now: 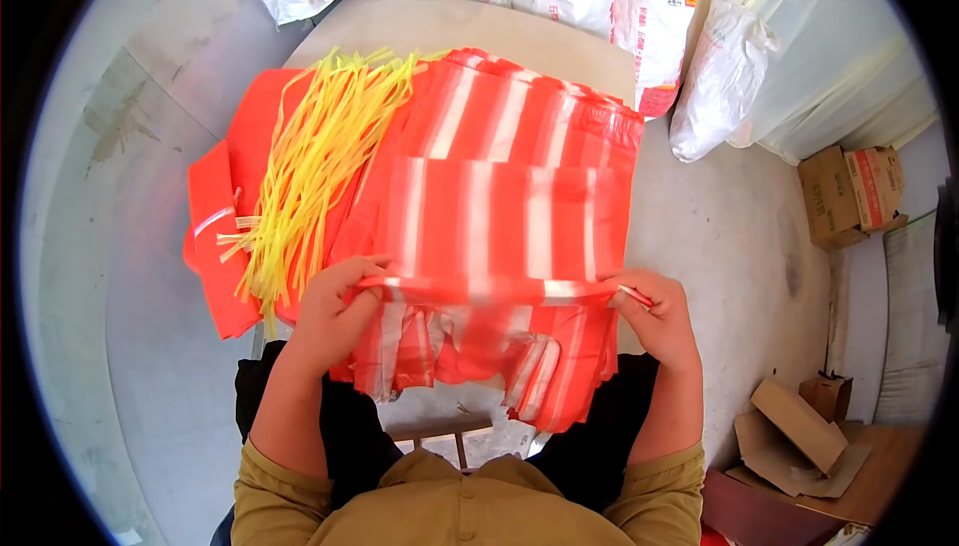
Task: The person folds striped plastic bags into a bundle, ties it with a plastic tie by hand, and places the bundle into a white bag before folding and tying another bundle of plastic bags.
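A red-and-white striped plastic bag (pixel 478 221) lies over a stack of similar striped bags (pixel 479 106). Its near edge is gathered into a narrow fold running level between my hands. On the left, my left hand (pixel 345 301) pinches one end of that fold. My right hand (pixel 651 311) grips the other end, fingers closed round it. Below the fold, loose striped plastic with handle-like flaps (pixel 539 376) hangs toward my lap. Left of the stack, a bundle of yellow strips (pixel 320 156) is draped over plain red folded plastic (pixel 250 116).
The tan tabletop (pixel 400 31) shows behind the pile. White printed sacks (pixel 599 6) stand beyond it, with another white sack (pixel 721 76) to the right. Cardboard boxes (pixel 849 196) sit against the right wall, and open cardboard (pixel 799 436) lies at lower right.
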`<state>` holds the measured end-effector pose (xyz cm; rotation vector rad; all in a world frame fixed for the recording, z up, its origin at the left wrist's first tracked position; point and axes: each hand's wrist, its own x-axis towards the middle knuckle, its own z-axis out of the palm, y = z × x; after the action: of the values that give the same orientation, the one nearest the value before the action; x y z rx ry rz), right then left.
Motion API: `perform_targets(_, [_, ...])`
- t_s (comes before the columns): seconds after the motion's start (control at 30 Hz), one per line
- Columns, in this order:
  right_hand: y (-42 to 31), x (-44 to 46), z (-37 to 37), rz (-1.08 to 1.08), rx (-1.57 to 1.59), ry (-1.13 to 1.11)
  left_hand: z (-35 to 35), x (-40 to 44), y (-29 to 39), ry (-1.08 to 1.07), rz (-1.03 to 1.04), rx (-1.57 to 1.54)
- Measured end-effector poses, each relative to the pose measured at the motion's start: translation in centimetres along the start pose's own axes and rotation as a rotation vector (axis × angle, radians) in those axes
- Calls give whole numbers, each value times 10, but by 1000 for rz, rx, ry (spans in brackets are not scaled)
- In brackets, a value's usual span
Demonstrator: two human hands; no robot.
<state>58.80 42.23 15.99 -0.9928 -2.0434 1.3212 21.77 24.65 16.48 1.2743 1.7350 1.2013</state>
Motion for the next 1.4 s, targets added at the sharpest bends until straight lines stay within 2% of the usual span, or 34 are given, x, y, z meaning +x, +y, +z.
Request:
perform_targets(0.13, [-19,12,8,312,135,90,-1,11,-12,16,-139,-15])
perform_targets(0.3, [-8,38,24,232,67,283,15,33,-22,163,-134,17])
perform_targets(0.43, [8,49,29,185,-12,343,14,33,-7,98,-237,102])
perform_targets(0.7, [-3,51,31,191,-95,318,20,33,-12,143,-182,150])
perform_targets(0.8, [0,50,29,195,-131,294,22,32,4,153,-217,256])
perform_targets(1.23, [9,53,24,256,-134,315,26,32,-12,188,-170,168])
perform_targets(1.33, [2,46,15,397,50,240,26,32,-23,203,-160,143])
perform_targets(1.4, [4,39,7,364,-12,178,26,32,-26,209,-156,148])
